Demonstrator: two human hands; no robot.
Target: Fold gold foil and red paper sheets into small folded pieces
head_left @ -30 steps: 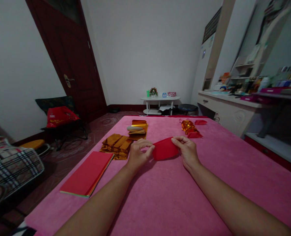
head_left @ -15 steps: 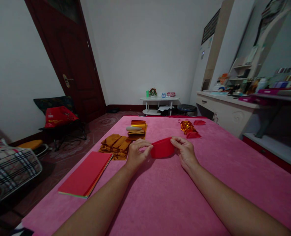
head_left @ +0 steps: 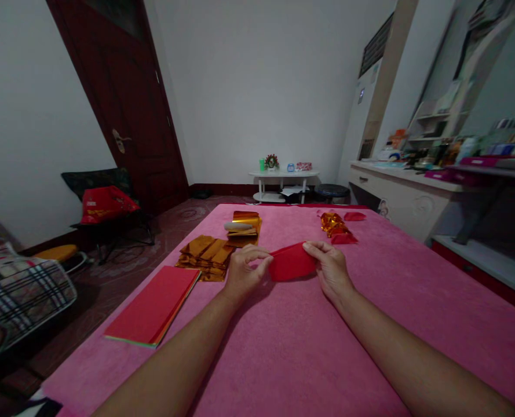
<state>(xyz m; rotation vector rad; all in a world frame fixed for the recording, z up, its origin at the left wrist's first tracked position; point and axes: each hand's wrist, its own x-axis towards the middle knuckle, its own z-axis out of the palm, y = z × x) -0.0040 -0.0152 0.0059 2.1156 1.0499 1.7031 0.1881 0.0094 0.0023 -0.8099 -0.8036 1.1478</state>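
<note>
A piece of red paper (head_left: 292,263) is stretched between my two hands, just above the pink cloth (head_left: 278,347). My left hand (head_left: 246,271) pinches its left end, and my right hand (head_left: 329,264) grips its upper right corner between thumb and fingers. Left of my left hand lies a pile of folded gold foil paper (head_left: 205,255). Closer to me on that side is a stack of coloured paper (head_left: 153,307) with a red sheet on top. Behind my left hand sits more gold foil (head_left: 247,219), with a pale, long object (head_left: 238,226) on it.
Crumpled gold foil (head_left: 333,222) and red paper pieces (head_left: 344,238) lie at the far right of the cloth. Beyond it stand a small white table (head_left: 283,174) and a black stool (head_left: 331,190). A dresser (head_left: 407,197) flanks the right side; a chair with a red bag (head_left: 107,204) stands left.
The red paper is tilted a little differently, and more of its right part shows beside my right hand. Both hands keep their hold. The whole view has shifted very slightly.
</note>
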